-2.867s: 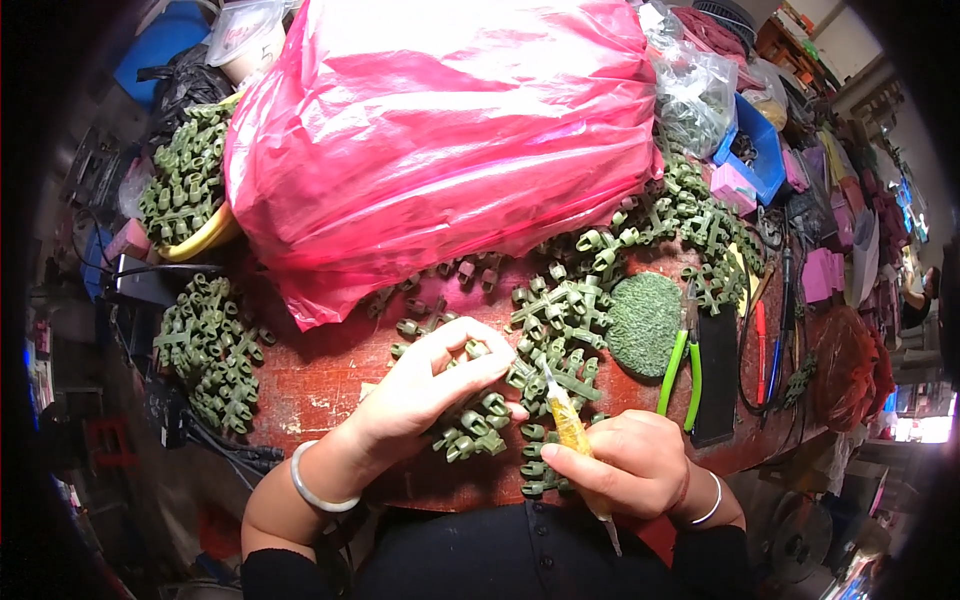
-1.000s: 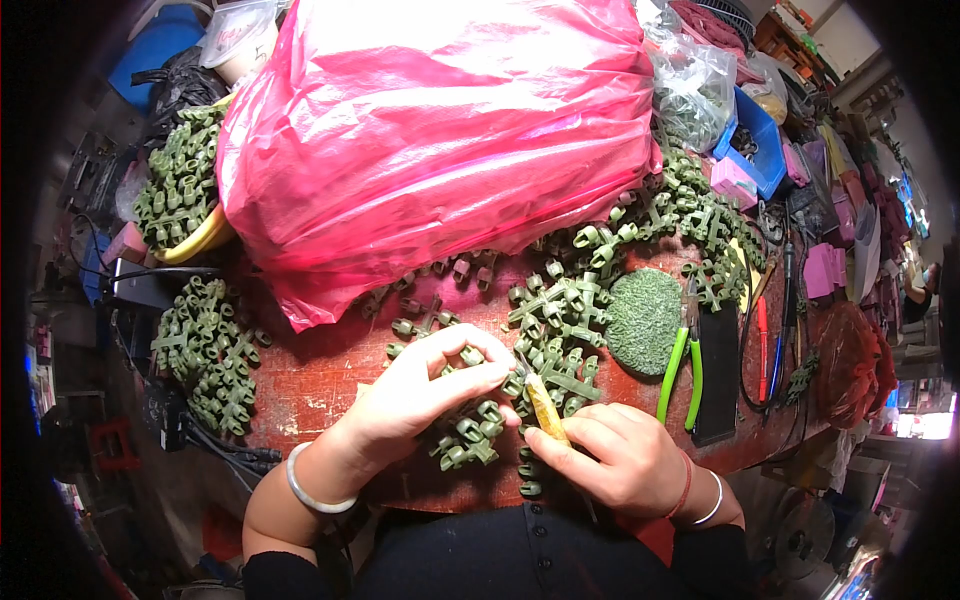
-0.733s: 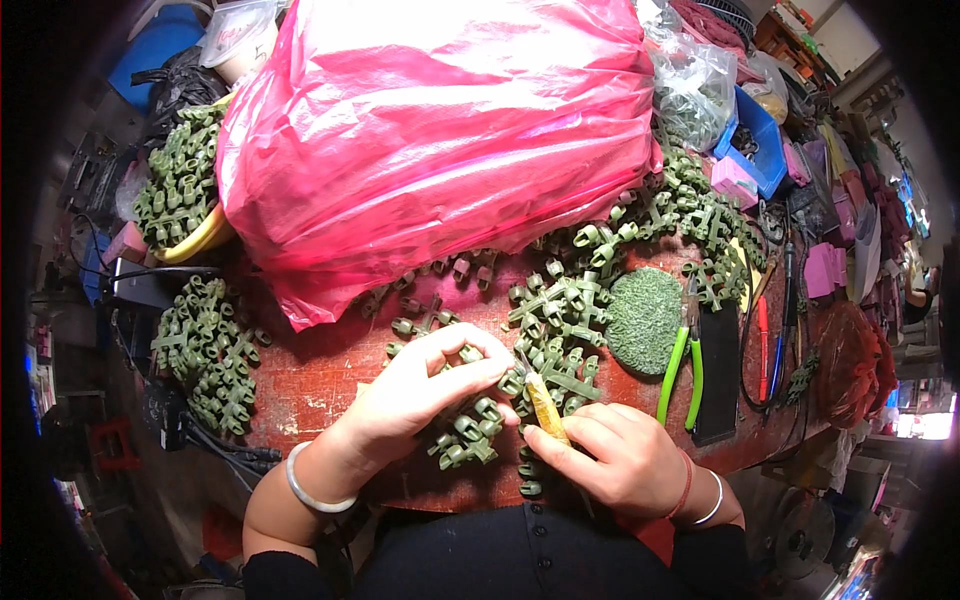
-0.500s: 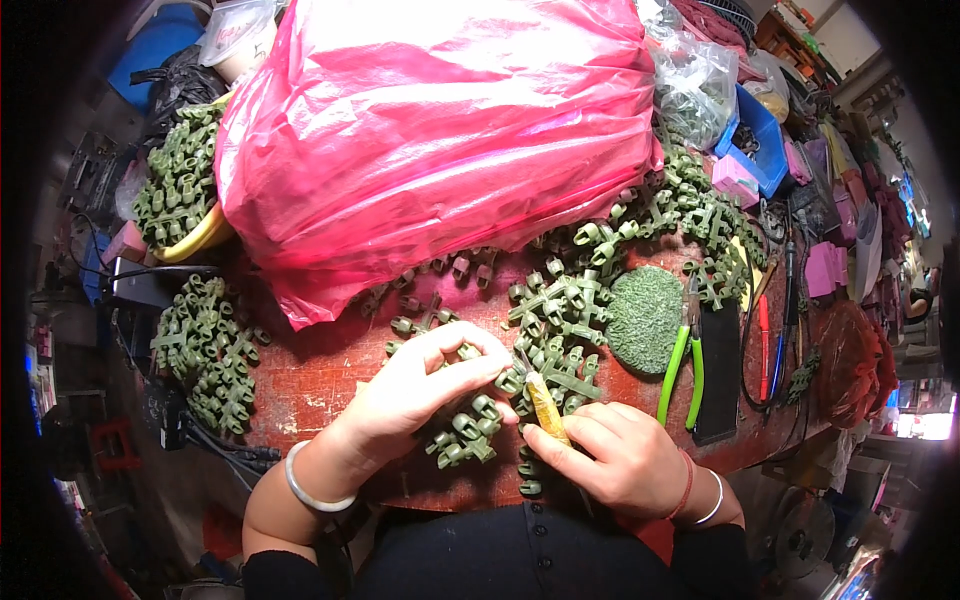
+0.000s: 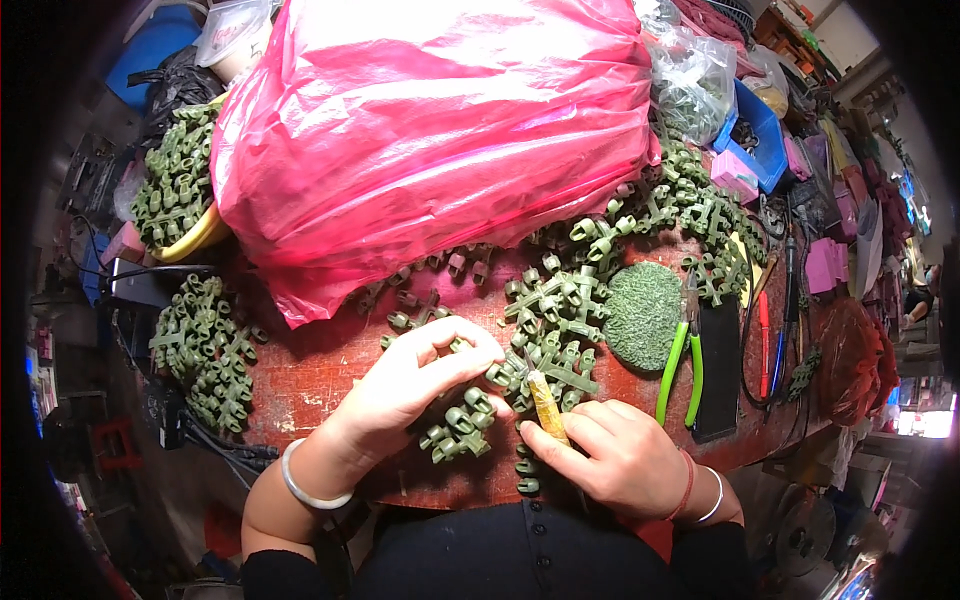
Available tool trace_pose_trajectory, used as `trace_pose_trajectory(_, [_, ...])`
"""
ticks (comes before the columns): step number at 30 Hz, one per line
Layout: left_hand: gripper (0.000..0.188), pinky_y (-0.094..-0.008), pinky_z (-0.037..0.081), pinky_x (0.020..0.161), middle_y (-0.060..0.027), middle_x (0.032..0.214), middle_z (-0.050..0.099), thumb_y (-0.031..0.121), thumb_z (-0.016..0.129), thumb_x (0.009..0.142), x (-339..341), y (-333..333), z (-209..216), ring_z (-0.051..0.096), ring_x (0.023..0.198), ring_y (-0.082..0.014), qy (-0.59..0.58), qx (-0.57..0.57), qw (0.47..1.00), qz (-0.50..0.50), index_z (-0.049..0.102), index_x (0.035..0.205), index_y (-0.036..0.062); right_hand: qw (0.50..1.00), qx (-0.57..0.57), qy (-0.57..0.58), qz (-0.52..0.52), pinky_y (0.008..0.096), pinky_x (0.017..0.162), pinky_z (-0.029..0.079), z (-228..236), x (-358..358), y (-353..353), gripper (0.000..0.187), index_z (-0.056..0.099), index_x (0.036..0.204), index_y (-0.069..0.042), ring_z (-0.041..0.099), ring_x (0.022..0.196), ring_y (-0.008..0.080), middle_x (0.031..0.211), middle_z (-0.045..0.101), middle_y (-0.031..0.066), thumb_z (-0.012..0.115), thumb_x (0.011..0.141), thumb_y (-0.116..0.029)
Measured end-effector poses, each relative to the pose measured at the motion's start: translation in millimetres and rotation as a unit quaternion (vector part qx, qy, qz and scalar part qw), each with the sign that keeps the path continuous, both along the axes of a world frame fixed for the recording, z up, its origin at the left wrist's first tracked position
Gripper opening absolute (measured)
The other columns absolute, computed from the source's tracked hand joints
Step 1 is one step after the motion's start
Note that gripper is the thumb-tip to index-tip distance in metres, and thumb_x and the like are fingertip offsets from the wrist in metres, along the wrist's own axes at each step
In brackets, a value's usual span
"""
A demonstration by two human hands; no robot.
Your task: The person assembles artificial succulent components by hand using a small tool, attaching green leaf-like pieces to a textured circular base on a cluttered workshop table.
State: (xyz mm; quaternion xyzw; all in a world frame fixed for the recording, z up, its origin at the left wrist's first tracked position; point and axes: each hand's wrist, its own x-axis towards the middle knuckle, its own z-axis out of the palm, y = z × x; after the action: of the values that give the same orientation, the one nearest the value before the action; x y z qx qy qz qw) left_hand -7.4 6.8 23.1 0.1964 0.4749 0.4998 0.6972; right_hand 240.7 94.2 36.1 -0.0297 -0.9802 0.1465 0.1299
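Observation:
My left hand [image 5: 425,375] is closed on a green branched piece [image 5: 503,373] with small ring-shaped parts, pinched between thumb and fingers. Its fingers partly cover the piece. In my right hand [image 5: 615,450] is a thin-tipped tool with a yellow-wrapped handle [image 5: 547,405]. The tool's metal tip meets or nearly meets the green piece; I cannot tell which. Just below my left fingers lies a small cluster of green pieces [image 5: 458,430]. Beyond the tool, more green pieces [image 5: 555,300] are heaped on the worn red tabletop [image 5: 300,385].
A big pink plastic bag [image 5: 430,140] covers the table's far side. Right of the heap lie a rough green pad [image 5: 643,316], green-handled pliers [image 5: 673,372], a black flat block [image 5: 716,370] and a red pen-like tool [image 5: 764,345]. More green pieces [image 5: 205,350] pile up at left.
Both hands keep their grips. The green piece in my left hand has shifted slightly left, and the tool's tip stays close to it.

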Motion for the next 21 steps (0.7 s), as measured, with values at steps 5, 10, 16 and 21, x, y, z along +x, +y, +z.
trace_pose_trajectory(5, [0.018,-0.0289,0.059,0.077,-0.0065,0.103,0.069,0.017,0.066,0.103,-2.5,-0.8,-2.3,0.075,0.090,-0.0206,-0.022,0.008,1.000,-0.003,0.065,0.113,0.0017,1.000,-0.001,-0.005,0.000,0.0298,0.063,0.045,1.6,0.5,-0.3,0.035,0.070,0.117,-0.004,0.057,0.075,0.0157,0.082,0.054,0.0026,0.066,0.084,-0.013])
trace_pose_trajectory(10, [0.018,-0.0290,0.059,0.077,-0.0065,0.105,0.069,0.016,0.066,0.103,-2.7,-0.1,-1.8,0.075,0.090,-0.0208,-0.023,0.002,1.000,-0.001,0.065,0.112,0.0016,1.000,0.000,-0.006,0.000,0.0301,0.063,0.045,0.7,1.5,-0.8,0.034,0.070,0.117,-0.003,0.057,0.076,0.0163,0.084,0.055,0.0031,0.066,0.084,-0.013])
trace_pose_trajectory(16, [0.018,-0.0295,0.059,0.077,-0.0067,0.104,0.069,0.016,0.066,0.103,-2.7,-1.0,-3.0,0.075,0.090,-0.0211,-0.013,0.009,1.000,0.004,0.065,0.113,0.0015,1.000,0.004,-0.010,-0.002,0.0304,0.064,0.045,0.6,1.6,-1.6,0.034,0.069,0.117,-0.003,0.058,0.076,0.0163,0.084,0.056,0.0033,0.066,0.085,-0.014])
trace_pose_trajectory(21, [0.018,-0.0295,0.059,0.077,-0.0078,0.103,0.069,0.016,0.066,0.103,-3.4,-0.9,-3.1,0.075,0.090,-0.0214,-0.021,0.005,1.000,0.001,0.066,0.114,0.0016,1.000,0.005,-0.013,-0.003,0.0302,0.065,0.045,-0.3,2.4,-1.9,0.034,0.069,0.117,-0.004,0.058,0.077,0.0159,0.084,0.055,0.0027,0.066,0.086,-0.015])
